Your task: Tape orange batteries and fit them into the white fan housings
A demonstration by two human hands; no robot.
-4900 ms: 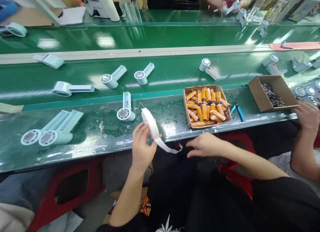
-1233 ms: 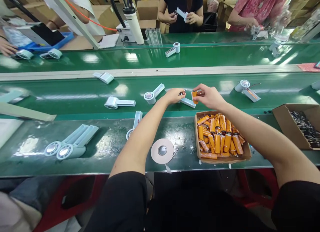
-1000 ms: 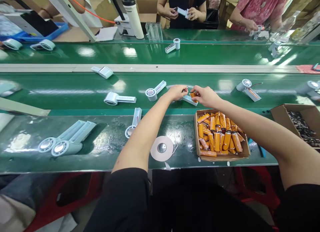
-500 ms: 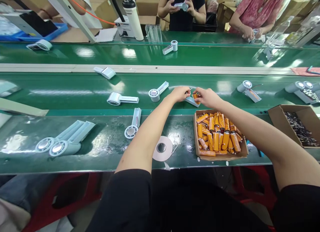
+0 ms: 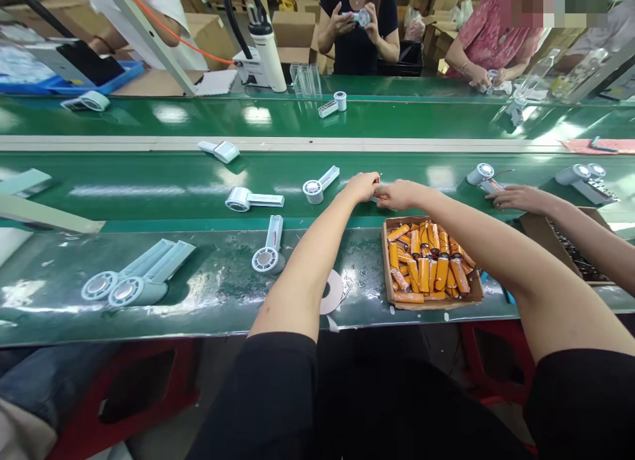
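Observation:
My left hand (image 5: 364, 186) is closed over the head end of a light-blue handheld fan, which it mostly hides. My right hand (image 5: 397, 195) is beside it, fingertips pressed together at the fan's open handle (image 5: 376, 198). The orange battery pinched there is nearly all covered by my fingers. Just below my right forearm stands a cardboard box (image 5: 385, 268) packed with orange wrapped batteries (image 5: 424, 275). To the left of my hands another fan (image 5: 313, 191) lies on the green belt, its handle open.
More fans (image 5: 241, 198) lie along the belt, and a pair (image 5: 139, 289) rests on the near ledge. A tape roll (image 5: 333, 293) is partly behind my left arm. A co-worker's hand (image 5: 518, 198) reaches a fan (image 5: 481, 174) at right, over a box of small dark parts (image 5: 575, 248).
My right hand has lowered the orange battery toward the fan handle, and its fingers now cover it. A co-worker's arm has come in from the right. The view has shifted slightly.

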